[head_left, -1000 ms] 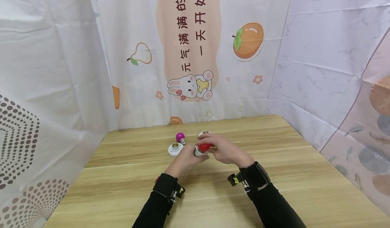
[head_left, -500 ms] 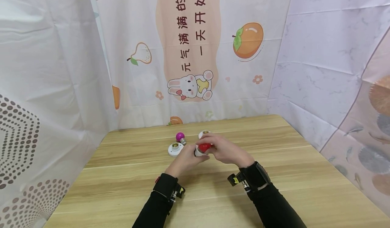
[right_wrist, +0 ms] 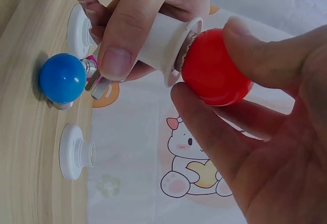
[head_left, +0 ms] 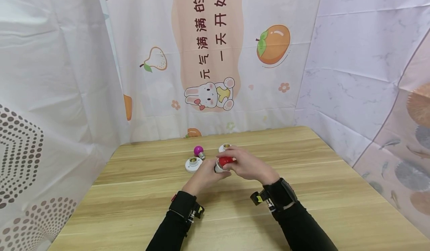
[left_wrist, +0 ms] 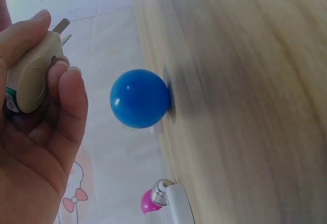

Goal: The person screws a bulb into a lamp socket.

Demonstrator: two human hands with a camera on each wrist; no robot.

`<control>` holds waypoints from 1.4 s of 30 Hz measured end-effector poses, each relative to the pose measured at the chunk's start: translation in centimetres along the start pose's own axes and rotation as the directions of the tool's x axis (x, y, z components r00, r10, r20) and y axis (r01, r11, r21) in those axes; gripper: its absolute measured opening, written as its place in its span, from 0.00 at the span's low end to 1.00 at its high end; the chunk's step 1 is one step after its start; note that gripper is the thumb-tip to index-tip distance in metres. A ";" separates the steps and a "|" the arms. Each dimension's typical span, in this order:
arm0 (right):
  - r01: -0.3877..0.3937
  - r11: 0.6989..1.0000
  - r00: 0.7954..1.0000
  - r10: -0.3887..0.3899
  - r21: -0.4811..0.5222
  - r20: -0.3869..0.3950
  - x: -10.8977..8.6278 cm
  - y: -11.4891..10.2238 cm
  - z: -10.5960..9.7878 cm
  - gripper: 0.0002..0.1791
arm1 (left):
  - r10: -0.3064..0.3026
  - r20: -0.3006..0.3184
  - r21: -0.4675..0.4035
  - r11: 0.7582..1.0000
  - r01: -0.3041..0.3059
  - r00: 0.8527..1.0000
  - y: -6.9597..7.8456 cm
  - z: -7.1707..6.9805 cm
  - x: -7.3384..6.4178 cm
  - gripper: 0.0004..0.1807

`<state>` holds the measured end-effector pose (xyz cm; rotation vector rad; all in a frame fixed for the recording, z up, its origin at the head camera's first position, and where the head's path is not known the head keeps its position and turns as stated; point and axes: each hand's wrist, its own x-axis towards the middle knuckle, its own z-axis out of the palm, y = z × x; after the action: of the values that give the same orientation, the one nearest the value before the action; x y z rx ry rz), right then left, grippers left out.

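My left hand [head_left: 204, 175] grips a white plug-in lamp holder [right_wrist: 161, 40], its two metal prongs [right_wrist: 98, 86] poking out at the end away from the bulb. At its flared mouth sits a red light bulb [right_wrist: 214, 68], with a sliver of metal thread showing at the rim. The thumb and fingers of my right hand [head_left: 251, 164] are around the red glass. A blue bulb [left_wrist: 139, 98] rests on the table below the hands; the hands hide it in the head view. In the left wrist view a switch [left_wrist: 11, 101] shows on the holder's side.
Left of my hands, a round white socket base [head_left: 193, 165] lies on the wooden table [head_left: 141, 198], with a magenta bulb [head_left: 198, 150] right behind it. Another white base [head_left: 223, 147] lies behind my right fingers. Printed curtains [head_left: 151, 94] stand behind and at the sides.
My right fingers have shifted slightly around the red bulb, and more of its red glass shows near the holder's rim. My left hand and the loose pieces keep their places.
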<state>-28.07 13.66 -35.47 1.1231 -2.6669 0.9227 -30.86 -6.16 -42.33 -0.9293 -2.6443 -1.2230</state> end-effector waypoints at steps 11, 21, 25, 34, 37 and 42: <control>-0.087 0.996 0.996 0.087 -0.005 -0.037 0.0 -0.4 0.3 0.22 | -0.020 0.008 0.012 1.000 0.020 1.000 0.1 0.0 0.0 0.23; -0.037 0.999 0.999 0.037 -0.027 -0.008 -0.2 -0.1 -0.2 0.29 | -0.017 0.004 0.011 1.000 0.017 1.000 0.0 0.0 0.1 0.22; 0.023 1.000 1.000 -0.023 -0.016 0.007 -0.2 -0.1 -0.5 0.29 | -0.031 0.006 0.002 1.000 0.031 1.000 0.0 -0.1 0.1 0.23; 0.085 0.996 0.996 -0.084 -0.027 0.038 -0.3 0.0 -0.7 0.25 | -0.025 0.026 -0.012 1.000 0.025 0.999 0.0 0.0 0.2 0.26; 0.081 0.996 0.996 -0.080 -0.031 0.040 -0.4 -0.1 -0.7 0.24 | -0.015 0.024 -0.006 1.000 0.015 1.000 -0.1 0.0 0.1 0.25; 0.065 0.997 0.997 -0.064 -0.029 0.037 -0.4 -0.2 -0.6 0.22 | -0.003 0.020 0.003 1.000 0.003 1.000 0.0 0.1 0.1 0.25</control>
<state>-27.74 14.14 -34.96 1.2229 -2.6463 0.8569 -30.96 -6.06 -42.38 -0.9430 -2.6632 -1.2161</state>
